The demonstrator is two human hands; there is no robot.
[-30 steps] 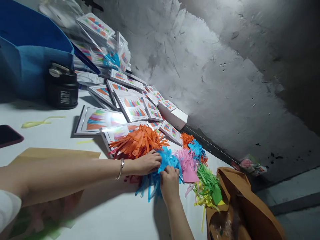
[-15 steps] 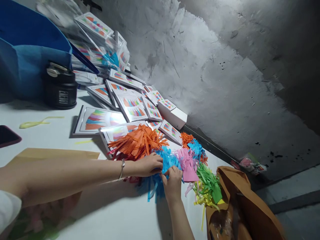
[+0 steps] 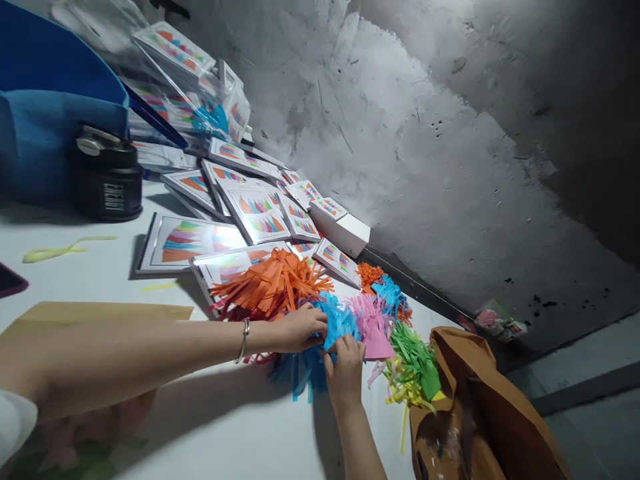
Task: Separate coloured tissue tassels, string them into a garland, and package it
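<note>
One white work surface (image 3: 240, 433), set along a grey wall (image 3: 425, 147) with patchy, pitted plaster. Two bare hands: left hand (image 3: 303, 328), silver bracelet (image 3: 243, 340) at the wrist; right hand (image 3: 346, 360). Fingers of both bent onto one blue paper fringe (image 3: 341, 317); whether they pinch it cannot be told. Blue fringe lies on the surface between an orange fringe (image 3: 277, 283) and a pink fringe (image 3: 375, 327). Beyond the pink: one green fringe (image 3: 415, 357), yellow strips (image 3: 397, 392) beneath. At right, one brown bag (image 3: 515, 413), gaping. Toward the wall, many flat printed packs (image 3: 257, 210), overlapping at angles. At left, one black bottle (image 3: 113, 187), one blue bag (image 3: 60, 143) behind it, one phone (image 3: 9, 281), partly in view.
</note>
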